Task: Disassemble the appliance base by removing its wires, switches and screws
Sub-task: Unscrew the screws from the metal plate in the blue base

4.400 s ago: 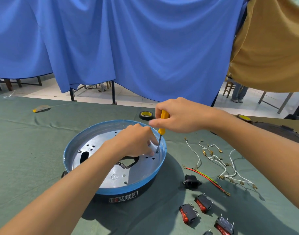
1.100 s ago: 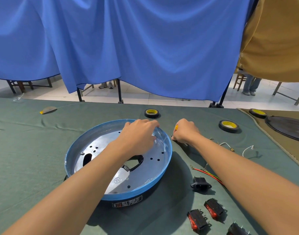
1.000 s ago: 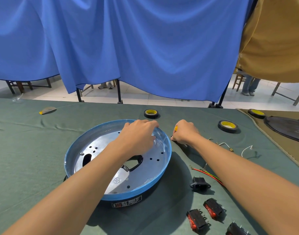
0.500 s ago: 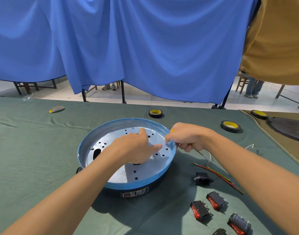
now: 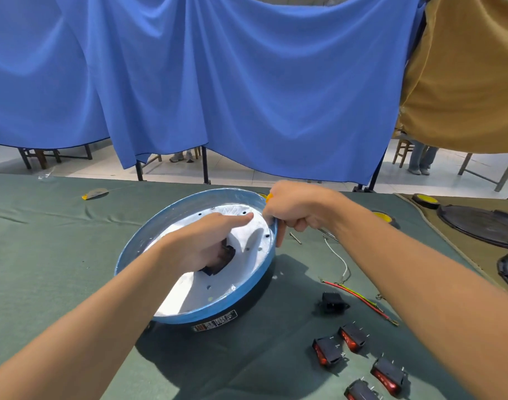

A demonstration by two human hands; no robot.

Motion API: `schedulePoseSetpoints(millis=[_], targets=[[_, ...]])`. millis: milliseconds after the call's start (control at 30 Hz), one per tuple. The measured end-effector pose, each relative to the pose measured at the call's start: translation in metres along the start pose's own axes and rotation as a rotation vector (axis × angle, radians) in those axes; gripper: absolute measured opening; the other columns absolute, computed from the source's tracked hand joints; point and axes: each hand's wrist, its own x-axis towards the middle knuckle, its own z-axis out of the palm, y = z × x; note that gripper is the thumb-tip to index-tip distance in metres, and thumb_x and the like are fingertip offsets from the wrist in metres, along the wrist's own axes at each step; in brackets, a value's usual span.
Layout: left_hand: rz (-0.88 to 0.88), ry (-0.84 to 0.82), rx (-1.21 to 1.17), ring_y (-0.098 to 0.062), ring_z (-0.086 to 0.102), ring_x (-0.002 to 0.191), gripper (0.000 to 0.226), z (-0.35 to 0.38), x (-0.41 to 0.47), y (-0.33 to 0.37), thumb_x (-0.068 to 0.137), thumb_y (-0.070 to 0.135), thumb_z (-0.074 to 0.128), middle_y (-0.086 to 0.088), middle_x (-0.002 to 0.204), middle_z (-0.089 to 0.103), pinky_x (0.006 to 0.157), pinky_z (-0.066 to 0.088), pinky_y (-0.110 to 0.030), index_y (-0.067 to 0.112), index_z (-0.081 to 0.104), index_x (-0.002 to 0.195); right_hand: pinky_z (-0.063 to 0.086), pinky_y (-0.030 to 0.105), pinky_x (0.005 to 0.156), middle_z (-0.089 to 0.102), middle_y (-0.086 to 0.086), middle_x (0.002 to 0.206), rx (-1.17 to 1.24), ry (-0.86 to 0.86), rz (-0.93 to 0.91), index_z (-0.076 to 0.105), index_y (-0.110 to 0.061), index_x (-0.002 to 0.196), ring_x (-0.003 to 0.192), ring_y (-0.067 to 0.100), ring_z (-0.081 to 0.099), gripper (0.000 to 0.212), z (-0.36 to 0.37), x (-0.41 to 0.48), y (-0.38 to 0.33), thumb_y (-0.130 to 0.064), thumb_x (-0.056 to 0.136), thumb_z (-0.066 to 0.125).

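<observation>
The appliance base (image 5: 189, 295), a round blue-rimmed shell with a silvery plate inside, sits on the green-covered bench (image 5: 45, 255) and looks tilted, its dark underside showing at the near right. The left hand (image 5: 201, 241) lies inside it: one finger stretches flat across the plate while the others curl down into the dark central cut-out, so that grip is closed on the base. The right hand (image 5: 299, 209) has its grip closed on the far right rim, one finger running down the outside, with the yellow end of a screwdriver (image 5: 268, 196) poking from the fist. Just right of the base lie a loose screw (image 5: 295, 237) and a white wire (image 5: 338, 255); nearer are a red and yellow-green wire (image 5: 359, 295), a black socket (image 5: 332, 304) and four red switches (image 5: 352, 337)
</observation>
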Motion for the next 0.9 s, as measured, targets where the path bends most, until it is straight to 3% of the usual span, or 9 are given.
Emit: schedulePoseSetpoints(millis=[167, 367, 433, 533, 600, 700, 767, 900], targets=[[-0.021, -0.021, -0.160, -0.014, 0.041, 0.038, 0.042, -0.010, -0.003, 0.002, 0.092, 0.044, 0.059, 0.002, 0.050, 0.038, 0.039, 0.038, -0.023, 0.011, 0.051, 0.118, 0.017, 0.012, 0.035, 0.069, 0.024, 0.067, -0.036, 0.081, -0.043, 0.033, -0.012, 0.069, 0.027, 0.013, 0.025, 0.016, -0.002, -0.001, -0.010, -0.001, 0.079, 0.038], [-0.038, 0.082, -0.147, -0.012, 0.039, 0.029, 0.028, -0.012, -0.002, 0.004, 0.090, 0.032, 0.066, 0.003, 0.039, 0.039, 0.032, 0.032, -0.017, 0.010, 0.049, 0.090, 0.017, 0.010, 0.033, 0.063, 0.023, 0.070, 0.034, 0.150, -0.106, 0.031, -0.015, 0.065, 0.022, 0.006, 0.035, 0.024, -0.004, 0.001, -0.010, -0.004, 0.083, 0.044], [-0.029, 0.140, -0.113, -0.012, 0.038, 0.028, 0.026, -0.012, 0.001, 0.004, 0.088, 0.027, 0.069, 0.002, 0.039, 0.039, 0.031, 0.030, -0.018, 0.009, 0.051, 0.083, 0.016, 0.012, 0.034, 0.064, 0.021, 0.069, 0.090, 0.168, -0.123, 0.034, -0.014, 0.064, 0.023, 0.004, 0.035, 0.025, -0.005, 0.004, -0.005, -0.009, 0.085, 0.047], [0.010, 0.172, -0.118, -0.013, 0.041, 0.031, 0.022, -0.011, 0.008, 0.000, 0.087, 0.019, 0.072, 0.001, 0.043, 0.041, 0.034, 0.033, -0.020, 0.009, 0.052, 0.086, 0.022, 0.021, 0.040, 0.071, 0.016, 0.071, 0.157, 0.195, -0.145, 0.047, -0.012, 0.071, 0.031, 0.007, 0.036, 0.017, -0.008, 0.007, 0.004, -0.018, 0.086, 0.052], [0.033, 0.156, -0.144, -0.019, 0.047, 0.040, 0.022, -0.008, 0.012, -0.005, 0.086, 0.014, 0.073, -0.005, 0.059, 0.048, 0.043, 0.039, -0.022, 0.014, 0.051, 0.085, 0.029, 0.028, 0.050, 0.065, 0.015, 0.072, 0.198, 0.281, -0.166, 0.048, -0.011, 0.076, 0.044, 0.010, 0.041, 0.012, -0.015, 0.007, 0.010, -0.017, 0.086, 0.052], [0.036, 0.139, -0.089, -0.025, 0.051, 0.062, 0.034, 0.000, 0.017, -0.013, 0.084, 0.011, 0.074, -0.012, 0.085, 0.048, 0.059, 0.040, -0.031, 0.021, 0.043, 0.073, 0.039, 0.027, 0.057, 0.057, 0.015, 0.078, 0.347, 0.357, -0.313, 0.054, -0.007, 0.083, 0.058, 0.011, 0.049, 0.010, -0.028, -0.001, 0.011, -0.004, 0.091, 0.049], [0.024, 0.134, -0.059, -0.024, 0.053, 0.058, 0.032, 0.003, 0.020, -0.016, 0.085, 0.010, 0.073, -0.013, 0.085, 0.051, 0.056, 0.044, -0.029, 0.021, 0.044, 0.074, 0.052, 0.024, 0.063, 0.065, 0.010, 0.078, 0.492, 0.381, -0.490, 0.057, -0.005, 0.083, 0.065, 0.013, 0.061, 0.013, -0.032, -0.010, 0.009, -0.003, 0.095, 0.051], [0.004, 0.156, -0.054, -0.022, 0.058, 0.051, 0.030, 0.002, 0.022, -0.014, 0.085, 0.011, 0.073, -0.011, 0.080, 0.059, 0.047, 0.049, -0.024, 0.020, 0.047, 0.075, 0.059, 0.031, 0.070, 0.069, 0.015, 0.083, 0.665, 0.343, -0.742, 0.056, -0.005, 0.090, 0.074, 0.024, 0.070, 0.006, -0.019, -0.023, 0.003, -0.004, 0.096, 0.055]])
